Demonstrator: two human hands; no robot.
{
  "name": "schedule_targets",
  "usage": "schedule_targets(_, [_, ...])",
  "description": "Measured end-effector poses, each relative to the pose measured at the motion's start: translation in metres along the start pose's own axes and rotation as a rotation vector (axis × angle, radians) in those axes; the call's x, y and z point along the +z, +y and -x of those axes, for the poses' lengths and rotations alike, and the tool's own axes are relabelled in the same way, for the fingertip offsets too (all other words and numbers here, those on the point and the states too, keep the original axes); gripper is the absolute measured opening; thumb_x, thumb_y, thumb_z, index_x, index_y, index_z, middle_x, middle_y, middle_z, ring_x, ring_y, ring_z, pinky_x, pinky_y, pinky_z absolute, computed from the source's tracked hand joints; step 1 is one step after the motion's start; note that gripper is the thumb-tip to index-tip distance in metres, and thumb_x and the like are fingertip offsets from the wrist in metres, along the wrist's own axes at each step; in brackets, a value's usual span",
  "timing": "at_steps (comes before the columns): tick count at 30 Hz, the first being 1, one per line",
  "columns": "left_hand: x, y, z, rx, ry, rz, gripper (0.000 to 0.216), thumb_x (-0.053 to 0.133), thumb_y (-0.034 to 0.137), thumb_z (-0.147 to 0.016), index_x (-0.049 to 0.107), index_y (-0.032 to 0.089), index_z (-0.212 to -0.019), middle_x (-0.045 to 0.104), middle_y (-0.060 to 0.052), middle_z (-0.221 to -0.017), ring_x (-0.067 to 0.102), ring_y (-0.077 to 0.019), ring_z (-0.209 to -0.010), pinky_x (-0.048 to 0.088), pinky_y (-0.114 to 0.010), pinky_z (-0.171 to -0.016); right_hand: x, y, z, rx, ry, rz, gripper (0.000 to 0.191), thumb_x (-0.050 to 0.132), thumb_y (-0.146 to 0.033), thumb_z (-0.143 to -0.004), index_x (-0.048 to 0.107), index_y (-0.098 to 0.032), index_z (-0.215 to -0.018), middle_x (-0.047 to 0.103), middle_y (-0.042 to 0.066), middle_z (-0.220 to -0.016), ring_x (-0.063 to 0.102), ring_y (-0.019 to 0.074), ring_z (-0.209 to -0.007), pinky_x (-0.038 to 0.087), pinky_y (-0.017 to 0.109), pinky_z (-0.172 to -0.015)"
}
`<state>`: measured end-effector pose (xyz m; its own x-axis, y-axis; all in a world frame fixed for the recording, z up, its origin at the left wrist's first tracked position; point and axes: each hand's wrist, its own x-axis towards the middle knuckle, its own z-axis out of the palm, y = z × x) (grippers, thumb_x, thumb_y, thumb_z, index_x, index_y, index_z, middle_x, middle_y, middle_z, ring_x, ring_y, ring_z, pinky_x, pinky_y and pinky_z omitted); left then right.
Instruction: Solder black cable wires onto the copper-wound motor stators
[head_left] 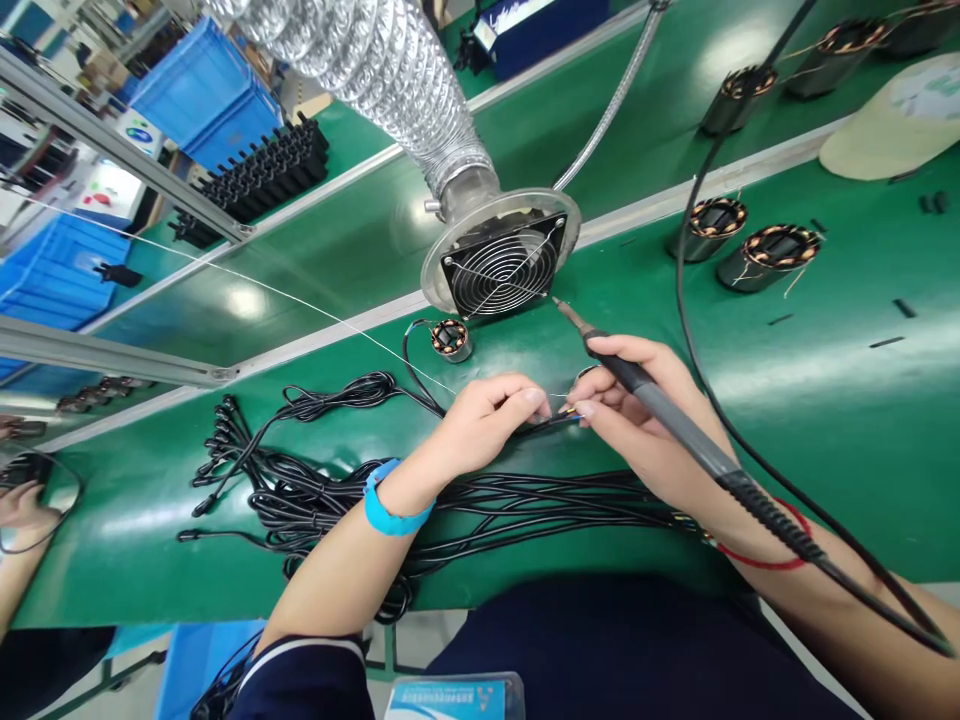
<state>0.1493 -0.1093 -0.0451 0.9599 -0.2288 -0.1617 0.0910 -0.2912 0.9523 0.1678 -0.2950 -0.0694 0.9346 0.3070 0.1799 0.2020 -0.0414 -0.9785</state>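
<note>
My left hand, with a blue wristband, is closed with thumb and forefinger pinched. A black cable runs out from under its fingers to stripped coloured wire ends. A thin silvery wire slants down from the upper left to this hand. My right hand is closed around a soldering iron, whose tip points up and left towards the fan. Its thumb and fingertips also pinch at the cable's wire ends. Beyond the left hand, a small wound motor stator stands with a dark lead attached.
A bundle of black cables lies across the green bench. A round fume-extractor fan hangs ahead on a foil duct. Larger stators and a cap are at the right. Another person's hand shows far left.
</note>
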Motion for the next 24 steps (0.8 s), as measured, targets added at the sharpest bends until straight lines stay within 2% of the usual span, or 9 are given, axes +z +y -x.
schedule_targets(5, [-0.001,-0.001,-0.001,-0.049,-0.005,-0.071,0.034,0.050,0.038,-0.090,0.065,0.015,-0.070,0.063,-0.001,-0.067,0.054,-0.0112,-0.066,0.041,-0.024,-0.066,0.001,0.006,0.001,-0.113,0.020,0.019,0.050,0.065,-0.013,-0.082,0.049,-0.030,-0.126,0.066,-0.003,-0.089,0.068,0.0105,-0.076,0.058,0.023,-0.068])
schedule_targets(9, [-0.001,-0.001,-0.002,0.012,-0.042,-0.078,0.027,0.056,0.033,-0.087,0.065,0.014,-0.069,0.065,-0.002,-0.071,0.056,-0.0121,-0.072,0.043,-0.026,-0.074,0.001,0.007,0.001,-0.181,-0.014,0.052,0.048,0.063,-0.012,-0.083,0.049,-0.031,-0.126,0.066,-0.004,-0.086,0.067,0.0105,-0.076,0.059,0.024,-0.070])
schedule_targets(11, [0.000,-0.002,-0.002,-0.030,-0.124,0.035,0.023,0.057,0.032,-0.087,0.064,0.014,-0.074,0.066,-0.003,-0.075,0.058,-0.0127,-0.074,0.044,-0.027,-0.076,0.001,0.006,0.001,-0.239,-0.036,0.062,0.048,0.062,-0.010,-0.084,0.049,-0.031,-0.125,0.065,-0.005,-0.083,0.066,0.0103,-0.076,0.059,0.025,-0.072])
schedule_targets(13, [0.002,-0.002,-0.002,-0.148,-0.244,0.219,0.022,0.056,0.034,-0.087,0.061,0.015,-0.080,0.066,-0.003,-0.073,0.059,-0.0117,-0.067,0.045,-0.026,-0.066,0.000,0.006,0.001,-0.296,-0.055,0.083,0.048,0.061,-0.009,-0.084,0.049,-0.030,-0.125,0.064,-0.005,-0.082,0.066,0.0098,-0.075,0.059,0.025,-0.073])
schedule_targets(15, [0.004,0.000,-0.002,-0.245,-0.307,0.339,0.019,0.056,0.033,-0.087,0.058,0.015,-0.080,0.061,0.000,-0.065,0.053,-0.0089,-0.055,0.039,-0.023,-0.055,-0.002,0.005,0.000,-0.319,-0.077,0.130,0.047,0.061,-0.009,-0.084,0.049,-0.030,-0.125,0.064,-0.005,-0.081,0.066,0.0099,-0.074,0.058,0.024,-0.073])
schedule_targets(17, [0.007,0.002,-0.002,-0.288,-0.258,0.338,0.015,0.057,0.028,-0.084,0.056,0.015,-0.076,0.056,0.004,-0.059,0.044,-0.0060,-0.049,0.032,-0.021,-0.050,-0.005,0.005,0.000,-0.304,-0.097,0.203,0.047,0.061,-0.011,-0.085,0.048,-0.029,-0.127,0.066,-0.004,-0.084,0.067,0.0109,-0.076,0.059,0.025,-0.075])
schedule_targets(20, [0.012,0.004,-0.004,-0.341,-0.096,0.250,0.012,0.056,0.018,-0.082,0.055,0.015,-0.071,0.050,0.006,-0.055,0.039,-0.0050,-0.050,0.028,-0.021,-0.052,-0.014,0.002,0.002,-0.265,-0.086,0.346,0.044,0.059,-0.016,-0.088,0.050,-0.027,-0.130,0.071,0.000,-0.094,0.070,0.0131,-0.086,0.058,0.027,-0.080])
schedule_targets(22, [0.015,0.002,-0.007,-0.379,-0.013,0.209,0.013,0.055,0.015,-0.081,0.054,0.015,-0.069,0.049,0.007,-0.054,0.040,-0.0055,-0.052,0.029,-0.021,-0.054,-0.020,0.000,0.006,-0.256,-0.022,0.431,0.043,0.058,-0.018,-0.091,0.052,-0.027,-0.132,0.073,0.001,-0.097,0.071,0.0139,-0.090,0.057,0.027,-0.083])
schedule_targets(24, [0.018,-0.001,-0.010,-0.399,0.024,0.203,0.014,0.054,0.014,-0.082,0.054,0.015,-0.068,0.049,0.007,-0.053,0.039,-0.0059,-0.052,0.030,-0.022,-0.055,-0.026,0.000,0.011,-0.284,0.060,0.446,0.041,0.058,-0.018,-0.091,0.055,-0.028,-0.131,0.074,0.002,-0.099,0.071,0.0134,-0.086,0.057,0.027,-0.082])
